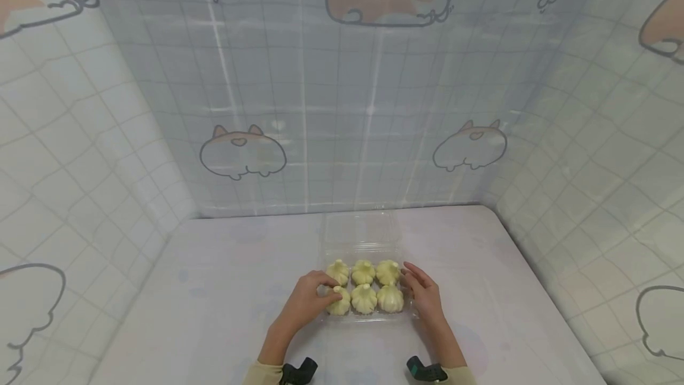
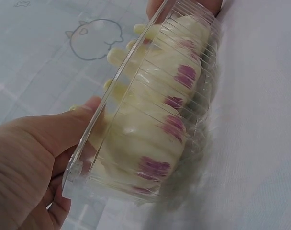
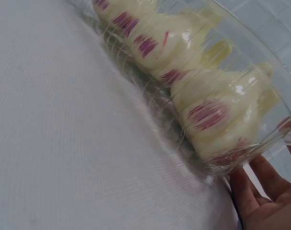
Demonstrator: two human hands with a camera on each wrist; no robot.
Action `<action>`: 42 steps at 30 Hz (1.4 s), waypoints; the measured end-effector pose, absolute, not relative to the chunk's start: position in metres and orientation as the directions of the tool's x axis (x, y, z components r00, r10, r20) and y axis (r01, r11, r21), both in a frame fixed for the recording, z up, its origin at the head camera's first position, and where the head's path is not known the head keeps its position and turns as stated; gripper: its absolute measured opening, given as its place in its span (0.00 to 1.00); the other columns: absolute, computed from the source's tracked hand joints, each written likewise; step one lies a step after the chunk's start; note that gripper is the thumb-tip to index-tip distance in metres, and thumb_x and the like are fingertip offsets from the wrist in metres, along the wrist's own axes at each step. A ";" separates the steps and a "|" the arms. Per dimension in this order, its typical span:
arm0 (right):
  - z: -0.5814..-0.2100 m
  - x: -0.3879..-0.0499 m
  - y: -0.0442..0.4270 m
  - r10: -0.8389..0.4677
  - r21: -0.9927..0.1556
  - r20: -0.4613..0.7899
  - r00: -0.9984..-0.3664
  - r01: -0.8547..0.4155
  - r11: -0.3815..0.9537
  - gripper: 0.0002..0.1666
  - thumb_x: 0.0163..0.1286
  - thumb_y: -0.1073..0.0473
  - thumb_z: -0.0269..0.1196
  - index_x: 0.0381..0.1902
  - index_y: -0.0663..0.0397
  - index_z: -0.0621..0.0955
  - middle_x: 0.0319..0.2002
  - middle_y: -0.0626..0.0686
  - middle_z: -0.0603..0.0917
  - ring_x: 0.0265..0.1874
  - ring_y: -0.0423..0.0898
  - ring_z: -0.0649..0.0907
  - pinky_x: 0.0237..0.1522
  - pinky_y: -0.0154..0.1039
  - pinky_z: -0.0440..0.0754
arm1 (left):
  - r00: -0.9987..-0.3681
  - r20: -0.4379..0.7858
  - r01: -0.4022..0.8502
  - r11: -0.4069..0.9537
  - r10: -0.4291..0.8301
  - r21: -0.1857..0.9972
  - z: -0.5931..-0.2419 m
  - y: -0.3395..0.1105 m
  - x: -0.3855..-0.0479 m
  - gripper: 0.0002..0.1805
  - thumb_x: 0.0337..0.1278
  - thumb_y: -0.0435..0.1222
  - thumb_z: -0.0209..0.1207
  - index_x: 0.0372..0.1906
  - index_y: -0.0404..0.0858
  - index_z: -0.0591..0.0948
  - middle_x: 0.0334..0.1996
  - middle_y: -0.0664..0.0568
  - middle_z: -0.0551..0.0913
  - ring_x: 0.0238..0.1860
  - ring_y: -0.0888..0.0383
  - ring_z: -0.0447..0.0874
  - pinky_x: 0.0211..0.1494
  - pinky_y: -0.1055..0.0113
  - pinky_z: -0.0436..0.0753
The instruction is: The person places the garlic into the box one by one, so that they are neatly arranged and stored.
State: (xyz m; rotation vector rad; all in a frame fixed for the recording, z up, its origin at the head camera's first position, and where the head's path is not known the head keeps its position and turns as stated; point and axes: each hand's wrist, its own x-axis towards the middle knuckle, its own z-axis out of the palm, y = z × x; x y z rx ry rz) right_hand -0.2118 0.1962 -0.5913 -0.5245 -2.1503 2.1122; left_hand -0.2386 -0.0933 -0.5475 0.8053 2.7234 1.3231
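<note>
Pale yellow garlic bulbs with purple streaks stand in two rows of three in a clear plastic box (image 1: pixel 369 318), stems up. In the head view my left hand (image 1: pixel 306 300) is at the front-left garlic bulb (image 1: pixel 339 303), thumb and index finger pinching about its top. The left wrist view shows the left thumb (image 2: pixel 64 127) reaching over the box rim, with the other fingers outside the wall. My right hand (image 1: pixel 426 297) touches the box's right side with fairly straight fingers. In the right wrist view its fingers (image 3: pixel 267 179) lie against the box corner, beside a garlic bulb (image 3: pixel 222 115).
The box's clear lid (image 1: pixel 360 230) is folded back flat toward the rear wall. Box and lid lie on a pale table (image 1: pixel 240 266). Printed cloth walls (image 1: pixel 342 106) with cartoon dogs enclose its back and sides. Dark wrist straps (image 1: pixel 299 371) sit on both forearms.
</note>
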 end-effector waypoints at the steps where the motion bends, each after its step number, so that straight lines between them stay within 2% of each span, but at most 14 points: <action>1: -0.591 -0.212 0.196 0.297 -0.983 -0.179 -0.938 0.186 -0.006 0.23 0.75 0.52 0.56 0.65 0.49 0.75 0.61 0.59 0.76 0.59 0.56 0.76 0.58 0.53 0.73 | -0.868 0.210 0.442 0.509 0.450 0.738 -0.547 -0.093 -0.238 0.09 0.51 0.39 0.71 0.39 0.45 0.87 0.36 0.63 0.82 0.42 0.58 0.80 0.47 0.53 0.80; 12: -0.590 -0.211 0.196 0.300 -0.982 -0.183 -0.936 0.187 -0.013 0.22 0.75 0.53 0.55 0.64 0.50 0.75 0.61 0.59 0.76 0.58 0.55 0.77 0.57 0.49 0.76 | -0.872 0.202 0.427 0.492 0.446 0.759 -0.549 -0.094 -0.238 0.10 0.51 0.39 0.71 0.40 0.45 0.86 0.37 0.63 0.82 0.43 0.58 0.80 0.49 0.53 0.79; 18: -0.590 -0.212 0.197 0.304 -0.981 -0.188 -0.934 0.195 -0.007 0.22 0.75 0.52 0.56 0.64 0.49 0.75 0.61 0.57 0.76 0.58 0.54 0.77 0.57 0.49 0.75 | -0.888 0.227 0.396 0.413 0.401 0.820 -0.551 -0.096 -0.238 0.14 0.53 0.44 0.70 0.42 0.42 0.85 0.38 0.59 0.84 0.43 0.52 0.82 0.47 0.47 0.78; 21: -0.589 -0.212 0.196 0.298 -0.982 -0.182 -0.937 0.188 -0.008 0.23 0.75 0.52 0.55 0.64 0.50 0.75 0.61 0.59 0.76 0.57 0.55 0.77 0.57 0.50 0.75 | -0.905 0.246 0.379 0.395 0.346 0.837 -0.555 -0.097 -0.239 0.14 0.55 0.44 0.69 0.44 0.42 0.85 0.37 0.61 0.84 0.41 0.55 0.82 0.46 0.51 0.78; 25: -0.585 -0.210 0.198 0.261 -0.979 -0.203 -0.944 0.205 -0.020 0.24 0.75 0.51 0.56 0.65 0.50 0.74 0.62 0.60 0.75 0.58 0.57 0.77 0.58 0.53 0.74 | -0.926 0.281 0.357 0.342 0.253 0.869 -0.560 -0.099 -0.242 0.11 0.59 0.37 0.66 0.45 0.40 0.85 0.36 0.60 0.84 0.39 0.60 0.81 0.43 0.61 0.80; 29: -0.578 -0.212 0.210 0.221 -0.972 -0.232 -0.947 0.232 -0.026 0.26 0.74 0.50 0.57 0.67 0.49 0.72 0.66 0.59 0.71 0.61 0.57 0.74 0.59 0.53 0.73 | -0.952 0.274 0.300 0.242 0.135 0.923 -0.566 -0.102 -0.245 0.10 0.61 0.32 0.63 0.47 0.35 0.84 0.38 0.47 0.85 0.39 0.58 0.81 0.39 0.66 0.81; 32: -0.571 -0.219 0.221 0.201 -0.975 -0.221 -0.954 0.223 -0.012 0.27 0.75 0.50 0.56 0.67 0.51 0.71 0.67 0.61 0.69 0.62 0.58 0.73 0.59 0.51 0.74 | -0.970 0.240 0.244 0.202 0.046 0.948 -0.570 -0.105 -0.251 0.11 0.63 0.31 0.62 0.48 0.32 0.83 0.42 0.37 0.84 0.40 0.52 0.82 0.38 0.67 0.80; 34: -0.564 -0.227 0.226 0.180 -0.977 -0.208 -0.962 0.212 0.006 0.26 0.75 0.51 0.56 0.68 0.52 0.71 0.67 0.62 0.69 0.62 0.59 0.73 0.58 0.50 0.74 | -0.978 0.207 0.203 0.191 0.000 0.960 -0.570 -0.109 -0.258 0.11 0.64 0.32 0.61 0.48 0.31 0.83 0.43 0.35 0.83 0.40 0.47 0.83 0.38 0.69 0.80; 37: -0.554 -0.245 0.232 0.123 -0.978 -0.190 -0.974 0.199 0.070 0.28 0.75 0.51 0.55 0.68 0.55 0.69 0.65 0.64 0.70 0.60 0.61 0.75 0.56 0.50 0.76 | -0.987 0.148 0.135 0.178 -0.059 0.975 -0.569 -0.114 -0.270 0.12 0.65 0.34 0.61 0.48 0.30 0.83 0.43 0.37 0.83 0.41 0.43 0.82 0.38 0.71 0.79; 42: -0.546 -0.276 0.243 0.082 -0.951 -0.221 -0.972 0.233 0.204 0.31 0.74 0.51 0.57 0.68 0.59 0.68 0.63 0.66 0.72 0.55 0.60 0.78 0.53 0.50 0.78 | -0.991 0.067 0.047 0.170 -0.112 0.984 -0.565 -0.114 -0.294 0.15 0.65 0.36 0.61 0.51 0.30 0.82 0.43 0.40 0.83 0.41 0.46 0.83 0.40 0.67 0.81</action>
